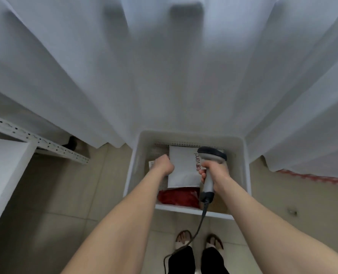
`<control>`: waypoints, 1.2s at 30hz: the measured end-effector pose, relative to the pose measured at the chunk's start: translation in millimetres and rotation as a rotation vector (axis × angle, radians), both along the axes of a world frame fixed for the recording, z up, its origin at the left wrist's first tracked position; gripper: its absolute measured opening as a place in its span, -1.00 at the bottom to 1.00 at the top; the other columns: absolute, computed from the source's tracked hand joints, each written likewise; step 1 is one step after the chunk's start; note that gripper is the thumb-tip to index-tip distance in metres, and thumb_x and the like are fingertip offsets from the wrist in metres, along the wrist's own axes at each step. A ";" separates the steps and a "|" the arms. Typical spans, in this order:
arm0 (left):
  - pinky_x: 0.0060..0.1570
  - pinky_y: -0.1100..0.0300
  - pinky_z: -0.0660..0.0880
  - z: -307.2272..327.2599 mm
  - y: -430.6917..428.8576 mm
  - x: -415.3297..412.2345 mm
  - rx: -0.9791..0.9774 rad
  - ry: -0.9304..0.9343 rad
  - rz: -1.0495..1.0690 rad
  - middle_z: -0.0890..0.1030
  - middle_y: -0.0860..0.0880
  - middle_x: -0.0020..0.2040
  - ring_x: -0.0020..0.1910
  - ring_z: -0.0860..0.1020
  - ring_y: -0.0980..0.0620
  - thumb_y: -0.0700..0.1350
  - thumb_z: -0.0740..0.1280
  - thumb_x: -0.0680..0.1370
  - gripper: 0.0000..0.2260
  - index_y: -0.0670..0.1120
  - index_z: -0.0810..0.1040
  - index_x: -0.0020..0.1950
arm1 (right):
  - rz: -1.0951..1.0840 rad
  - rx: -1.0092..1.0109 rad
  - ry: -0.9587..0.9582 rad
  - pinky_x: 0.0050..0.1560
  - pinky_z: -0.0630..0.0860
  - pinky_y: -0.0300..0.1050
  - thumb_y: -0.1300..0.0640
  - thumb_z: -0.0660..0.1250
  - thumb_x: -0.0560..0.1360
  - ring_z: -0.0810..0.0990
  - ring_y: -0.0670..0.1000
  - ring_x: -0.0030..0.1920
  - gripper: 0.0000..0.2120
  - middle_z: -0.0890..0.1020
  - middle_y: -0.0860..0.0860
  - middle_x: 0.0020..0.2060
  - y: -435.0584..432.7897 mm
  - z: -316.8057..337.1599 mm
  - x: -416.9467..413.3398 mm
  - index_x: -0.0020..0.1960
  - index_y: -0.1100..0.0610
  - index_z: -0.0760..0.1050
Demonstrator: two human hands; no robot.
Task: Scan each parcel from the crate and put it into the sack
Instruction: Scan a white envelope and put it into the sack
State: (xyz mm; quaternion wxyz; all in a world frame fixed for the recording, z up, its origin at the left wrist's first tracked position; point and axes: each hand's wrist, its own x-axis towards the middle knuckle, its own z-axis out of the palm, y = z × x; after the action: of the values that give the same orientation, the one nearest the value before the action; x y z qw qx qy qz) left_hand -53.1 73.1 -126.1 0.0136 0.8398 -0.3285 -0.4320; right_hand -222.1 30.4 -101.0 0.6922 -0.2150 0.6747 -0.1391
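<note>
A white plastic crate [241, 147] stands on the tiled floor in front of my feet. Over it my left hand [164, 165] grips the left edge of a white padded parcel [184, 167] with red and dark lettering. My right hand [215, 171] holds a grey handheld barcode scanner [211, 155] by its handle, its dark head over the parcel's right side. A red parcel [178, 197] lies in the crate's near end under the white one. The scanner's cable [195, 232] hangs down between my feet. No sack can be made out.
White curtains [164, 76] hang behind and on both sides of the crate. A white perforated metal shelf rail [37, 139] and a white panel [4, 167] stand at the left. A red-edged strip [312, 177] shows under the right curtain.
</note>
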 end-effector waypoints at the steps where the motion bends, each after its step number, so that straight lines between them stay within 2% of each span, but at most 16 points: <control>1: 0.19 0.11 0.41 -23.3 -5.0 1.9 0.026 0.022 0.024 0.42 -0.19 0.37 0.31 0.44 -0.14 -0.20 0.22 0.58 -0.59 -0.22 0.31 0.43 | 0.004 0.015 -0.006 -0.55 0.43 -0.24 0.28 0.28 0.52 0.43 -0.07 -0.62 -0.96 0.53 0.10 -0.48 -8.7 -21.4 3.1 -0.04 0.25 0.48; 5: 0.13 0.16 0.41 -126.5 -16.3 9.6 0.089 0.112 0.178 0.41 -0.19 0.37 0.30 0.44 -0.14 -0.11 0.32 0.55 -0.48 -0.24 0.24 0.44 | 0.024 0.039 0.018 -0.51 0.44 -0.20 0.29 0.30 0.52 0.44 -0.04 -0.59 -0.97 0.53 0.11 -0.49 -38.2 -116.4 11.6 -0.06 0.27 0.49; 8: 0.22 0.16 0.35 -199.1 -21.5 14.7 0.104 0.155 0.274 0.35 -0.18 0.42 0.38 0.35 -0.15 -0.09 0.37 0.53 -0.41 -0.25 0.20 0.45 | 0.035 0.073 0.000 -0.49 0.46 -0.18 0.31 0.32 0.51 0.45 -0.02 -0.57 -0.97 0.51 0.11 -0.51 -53.0 -182.9 20.2 -0.08 0.26 0.46; 10: 0.11 0.19 0.36 -240.3 -26.8 17.9 0.070 0.176 0.307 0.32 -0.18 0.44 0.36 0.36 -0.15 -0.08 0.41 0.51 -0.33 -0.22 0.15 0.49 | 0.038 0.112 -0.010 -0.45 0.50 -0.12 0.32 0.32 0.51 0.47 0.00 -0.52 -0.95 0.50 0.09 -0.53 -60.9 -221.4 26.1 -0.07 0.25 0.45; 12: 0.00 0.21 0.33 -276.3 -32.0 21.6 0.050 0.197 0.335 0.34 -0.17 0.42 0.32 0.39 -0.14 -0.05 0.43 0.49 -0.28 -0.18 0.12 0.52 | 0.042 0.159 -0.005 -0.39 0.56 -0.07 0.30 0.35 0.50 0.53 0.03 -0.46 -0.93 0.53 0.12 -0.45 -67.9 -254.4 30.5 -0.07 0.25 0.46; 13: -0.02 0.21 0.34 -293.0 -33.2 22.7 0.051 0.220 0.376 0.37 -0.15 0.39 0.26 0.43 -0.11 -0.02 0.44 0.48 -0.28 -0.19 0.15 0.50 | 0.041 0.185 -0.003 -0.38 0.57 -0.05 0.29 0.37 0.50 0.55 0.04 -0.42 -0.91 0.54 0.15 -0.38 -69.7 -269.1 31.7 -0.05 0.27 0.46; 16: -0.19 0.25 0.39 -330.5 -35.7 20.1 0.030 0.273 0.532 0.49 -0.09 0.19 -0.10 0.46 0.04 0.02 0.47 0.45 -0.34 -0.20 0.27 0.42 | 0.029 0.237 0.001 -0.36 0.58 -0.02 0.26 0.41 0.48 0.55 0.09 -0.27 -0.77 0.52 0.20 -0.16 -73.7 -304.8 30.9 0.09 0.29 0.47; 19: -0.27 0.21 0.43 -348.0 -39.8 15.6 -0.007 0.310 0.683 0.54 -0.12 0.12 -0.19 0.47 0.04 0.02 0.50 0.42 -0.38 -0.25 0.37 0.32 | 0.009 0.262 -0.002 -0.37 0.58 -0.01 0.25 0.42 0.47 0.53 0.10 -0.20 -0.67 0.51 0.22 -0.03 -72.3 -322.4 27.4 0.20 0.29 0.46; 21: -0.20 0.16 0.52 -344.9 -49.1 11.1 -0.040 0.434 0.750 0.59 -0.11 0.05 -0.14 0.57 -0.01 0.01 0.52 0.40 -0.41 -0.29 0.45 0.27 | 0.002 0.257 -0.015 -0.38 0.57 -0.01 0.27 0.41 0.47 0.52 0.10 -0.23 -0.66 0.51 0.23 -0.02 -72.9 -324.0 25.2 0.22 0.31 0.46; 22: -0.07 0.09 0.56 -339.6 -54.8 7.8 -0.055 0.481 0.763 0.61 -0.13 0.09 -0.05 0.60 -0.07 -0.02 0.53 0.40 -0.43 -0.28 0.47 0.28 | 0.001 0.251 -0.017 -0.38 0.57 -0.01 0.27 0.41 0.47 0.51 0.10 -0.26 -0.65 0.51 0.22 -0.05 -73.0 -322.2 24.6 0.22 0.31 0.46; 24: 0.16 -0.01 0.52 -323.4 -65.5 0.5 -0.087 0.494 0.769 0.59 -0.20 0.17 0.11 0.58 -0.15 -0.13 0.52 0.42 -0.49 -0.28 0.48 0.29 | -0.010 0.236 -0.022 -0.37 0.58 -0.01 0.27 0.41 0.46 0.50 0.09 -0.32 -0.65 0.51 0.21 -0.14 -73.6 -312.0 23.2 0.21 0.32 0.46; 25: 0.20 -0.02 0.50 -312.6 -70.1 -3.1 -0.111 0.484 0.774 0.58 -0.22 0.18 0.14 0.56 -0.18 -0.18 0.50 0.43 -0.53 -0.29 0.48 0.28 | -0.018 0.223 -0.028 -0.38 0.58 -0.01 0.26 0.42 0.46 0.51 0.09 -0.32 -0.65 0.51 0.20 -0.17 -74.5 -302.9 21.8 0.20 0.31 0.46; 29: 0.21 -0.09 0.49 -256.9 -73.6 -7.3 -0.190 0.447 0.795 0.57 -0.26 0.19 0.15 0.56 -0.22 -0.27 0.43 0.46 -0.60 -0.30 0.48 0.28 | -0.065 0.152 -0.049 -0.43 0.57 -0.10 0.25 0.42 0.47 0.57 0.08 -0.30 -0.76 0.56 0.16 -0.23 -80.1 -249.0 16.1 0.10 0.29 0.50; 32: 0.17 -0.11 0.51 -201.4 -67.0 -2.3 -0.231 0.405 0.779 0.58 -0.26 0.17 0.11 0.58 -0.22 -0.31 0.40 0.47 -0.64 -0.30 0.50 0.26 | -0.077 0.112 -0.066 -0.36 0.57 -0.09 0.23 0.40 0.49 0.58 0.05 -0.34 -0.80 0.59 0.14 -0.29 -80.7 -198.6 12.2 0.08 0.27 0.53; 34: 0.10 -0.02 0.54 -159.0 -64.5 1.1 -0.263 0.353 0.692 0.61 -0.21 0.09 0.03 0.59 -0.17 -0.31 0.38 0.48 -0.74 -0.27 0.55 0.16 | -0.089 0.089 -0.067 -0.37 0.57 -0.10 0.23 0.39 0.49 0.58 0.05 -0.35 -0.80 0.61 0.14 -0.29 -78.8 -161.3 10.7 0.08 0.27 0.53; 36: -0.10 0.12 0.51 -112.0 -61.3 5.3 -0.291 0.275 0.552 0.61 -0.15 -0.06 -0.11 0.57 -0.09 -0.30 0.34 0.49 -0.88 -0.21 0.58 0.01 | -0.114 0.072 -0.068 -0.39 0.56 -0.12 0.23 0.38 0.50 0.57 0.05 -0.36 -0.80 0.61 0.16 -0.29 -74.3 -121.9 10.5 0.09 0.28 0.51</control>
State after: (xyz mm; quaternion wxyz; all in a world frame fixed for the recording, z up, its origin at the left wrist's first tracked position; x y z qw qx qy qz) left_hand -47.7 11.7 -238.0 0.2939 0.8202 -0.1420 -0.4699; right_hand -211.6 -43.9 -222.9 0.7128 -0.1463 0.6667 -0.1613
